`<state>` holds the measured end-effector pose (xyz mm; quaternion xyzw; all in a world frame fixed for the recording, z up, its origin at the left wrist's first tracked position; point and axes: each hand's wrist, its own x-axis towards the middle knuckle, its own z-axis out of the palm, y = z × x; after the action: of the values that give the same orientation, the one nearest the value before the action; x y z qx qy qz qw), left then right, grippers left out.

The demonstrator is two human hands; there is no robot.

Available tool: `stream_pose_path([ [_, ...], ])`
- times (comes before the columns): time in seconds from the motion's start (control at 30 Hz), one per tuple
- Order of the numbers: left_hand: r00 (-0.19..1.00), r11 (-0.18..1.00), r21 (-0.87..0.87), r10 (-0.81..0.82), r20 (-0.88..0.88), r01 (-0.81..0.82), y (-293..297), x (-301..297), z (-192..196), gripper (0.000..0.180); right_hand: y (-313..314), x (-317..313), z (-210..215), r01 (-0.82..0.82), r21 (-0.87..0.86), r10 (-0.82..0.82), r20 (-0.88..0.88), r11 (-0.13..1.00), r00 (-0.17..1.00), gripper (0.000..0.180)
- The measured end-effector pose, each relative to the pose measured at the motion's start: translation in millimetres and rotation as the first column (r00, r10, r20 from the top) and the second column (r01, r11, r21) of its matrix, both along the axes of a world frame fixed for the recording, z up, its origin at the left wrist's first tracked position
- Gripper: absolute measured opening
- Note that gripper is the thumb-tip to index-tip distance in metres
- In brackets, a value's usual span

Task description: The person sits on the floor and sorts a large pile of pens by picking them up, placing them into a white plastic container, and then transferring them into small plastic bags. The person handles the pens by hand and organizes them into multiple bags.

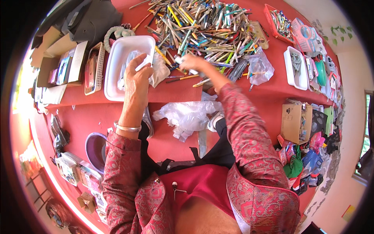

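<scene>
My left hand (137, 80) is raised over the right side of a white plastic tub (110, 84), thumb and fingers drawn together at a small white piece I cannot make out. Crumpled clear plastic lies inside that tub. At the near edge of a large pile of pens, pencils and brushes (210, 31), my right hand (196, 64) is closed on a white pen-like thing (179, 59), slightly blurred by motion. Between the two hands rests a whitish cloth or bag (159, 70). Several loose brushes and pencils (183, 78) lie just below the pile.
A cardboard box (50, 58) and a cream basket (93, 74) stand left of the tub. To the right are a clear plastic bag (260, 68), a red tray (277, 23) and a white tray (296, 68). Crumpled plastic sheeting (189, 113) lies lower down, between my feet.
</scene>
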<state>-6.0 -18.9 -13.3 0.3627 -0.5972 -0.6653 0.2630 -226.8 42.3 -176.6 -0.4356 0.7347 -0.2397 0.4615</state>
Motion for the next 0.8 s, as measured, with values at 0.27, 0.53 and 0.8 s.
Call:
stream_pose_path([
  [0.27, 1.000, 1.000, 0.013, 0.013, -0.011, -0.013, -2.0, 3.8, -2.5, 0.044, 55.5, -57.1, 16.8, 0.557, 0.124, -0.571, 0.185, 0.821, 0.800, 0.009],
  [0.53, 0.999, 0.998, 0.052, -0.031, 0.030, 0.029, -1.0, 1.7, -7.8, 0.041, 7.1, 13.2, -24.8, 0.547, 0.058, -0.462, -0.465, 0.835, 0.755, 0.041],
  [0.8, 0.996, 0.995, 0.059, -0.078, 0.044, 0.076, -3.0, 5.2, 1.3, 0.040, 32.8, -25.1, -1.4, 0.498, 0.235, -0.527, 0.077, 0.835, 0.846, 0.013],
])
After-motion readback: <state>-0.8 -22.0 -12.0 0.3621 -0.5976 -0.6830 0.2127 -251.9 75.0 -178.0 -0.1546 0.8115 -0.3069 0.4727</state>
